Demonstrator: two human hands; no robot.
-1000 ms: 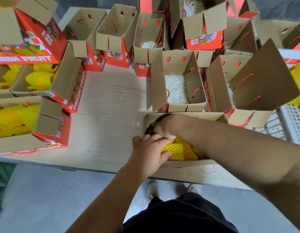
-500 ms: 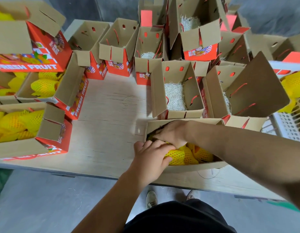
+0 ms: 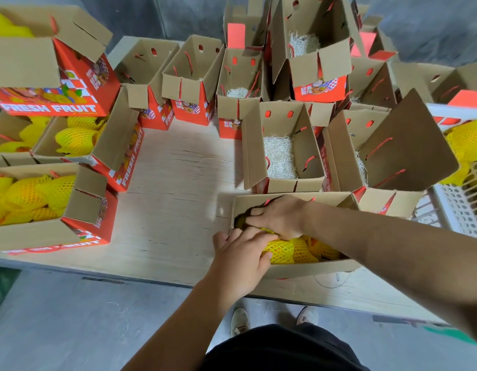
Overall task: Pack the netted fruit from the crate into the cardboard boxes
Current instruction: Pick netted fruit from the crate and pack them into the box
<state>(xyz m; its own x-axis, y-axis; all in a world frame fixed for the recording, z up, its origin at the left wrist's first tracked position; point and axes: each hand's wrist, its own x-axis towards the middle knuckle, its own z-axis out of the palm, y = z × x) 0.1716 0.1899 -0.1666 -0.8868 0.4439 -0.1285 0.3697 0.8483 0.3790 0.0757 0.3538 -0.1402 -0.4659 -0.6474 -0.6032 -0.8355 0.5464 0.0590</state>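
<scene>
An open cardboard box (image 3: 312, 269) lies near the table's front edge with several yellow netted fruit (image 3: 298, 251) inside. My left hand (image 3: 241, 254) reaches over the box's left end, its thumb and curled fingers holding the nearest netted fruit (image 3: 281, 254). My right hand (image 3: 278, 216) lies inside the box, fingers spread and fairly straight, pressing down at the left end, where the box is in dark shadow. A white plastic crate (image 3: 456, 207) at the right edge holds more netted fruit (image 3: 467, 140).
Filled red "FRESH FRUIT" boxes (image 3: 79, 236) stand at the left with netted fruit in them. Open boxes lined with white shredded paper (image 3: 280, 156) crowd the back and right. Bare wooden table (image 3: 173, 199) shows in the middle. My shoes and the grey floor are below.
Both hands have stayed in the front box on the fruit, with only small shifts of the fingers. The camera has tilted up a little.
</scene>
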